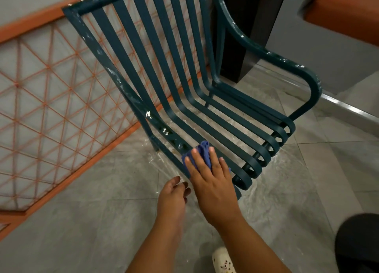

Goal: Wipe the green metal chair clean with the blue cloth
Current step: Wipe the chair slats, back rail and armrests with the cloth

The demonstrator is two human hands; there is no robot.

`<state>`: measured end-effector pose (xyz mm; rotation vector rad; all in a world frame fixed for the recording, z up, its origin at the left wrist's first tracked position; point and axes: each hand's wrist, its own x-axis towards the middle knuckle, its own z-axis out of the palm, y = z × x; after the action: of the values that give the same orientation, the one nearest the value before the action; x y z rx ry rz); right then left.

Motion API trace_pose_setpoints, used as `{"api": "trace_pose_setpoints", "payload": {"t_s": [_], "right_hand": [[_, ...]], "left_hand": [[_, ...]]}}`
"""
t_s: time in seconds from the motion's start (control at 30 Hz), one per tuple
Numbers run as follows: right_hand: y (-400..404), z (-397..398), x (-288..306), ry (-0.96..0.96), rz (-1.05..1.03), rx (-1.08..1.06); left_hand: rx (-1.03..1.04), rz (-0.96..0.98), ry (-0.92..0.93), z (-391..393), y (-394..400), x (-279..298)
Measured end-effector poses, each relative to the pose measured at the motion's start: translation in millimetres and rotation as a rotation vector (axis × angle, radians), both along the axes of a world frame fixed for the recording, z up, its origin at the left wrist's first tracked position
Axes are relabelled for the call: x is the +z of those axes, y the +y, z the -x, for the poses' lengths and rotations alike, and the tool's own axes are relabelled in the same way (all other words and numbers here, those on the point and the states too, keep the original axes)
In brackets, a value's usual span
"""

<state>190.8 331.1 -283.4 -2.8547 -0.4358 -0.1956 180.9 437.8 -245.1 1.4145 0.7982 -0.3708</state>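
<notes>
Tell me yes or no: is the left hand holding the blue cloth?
No, the right hand presses the blue cloth onto the chair; the left hand holds nothing.

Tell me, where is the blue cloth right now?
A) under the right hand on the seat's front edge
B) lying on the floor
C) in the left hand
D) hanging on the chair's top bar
A: the right hand presses the blue cloth flat onto the front of the green chair seat.
</notes>
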Motion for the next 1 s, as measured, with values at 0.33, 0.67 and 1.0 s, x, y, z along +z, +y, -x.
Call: {"api": "trace_pose_setpoints", "payload": {"t_s": [0.33,0.67,1.0], "right_hand": [[13.2,-20.6,17.7,0.172,0.066,-0.122],[-4.3,-30.1,32.0,0.329,-0.268,-0.237],[-28.8,-99.6,26.1,1.430,-1.059,-0.432]], "left_hand": [[0.036,0.007,0.009,-7.4,6.2,8.9],[0.035,-0.015,-0.023,-29.4,0.7,9.1],[-0.019,-0.338,-0.105,-44.3,-8.0,3.6]]}}
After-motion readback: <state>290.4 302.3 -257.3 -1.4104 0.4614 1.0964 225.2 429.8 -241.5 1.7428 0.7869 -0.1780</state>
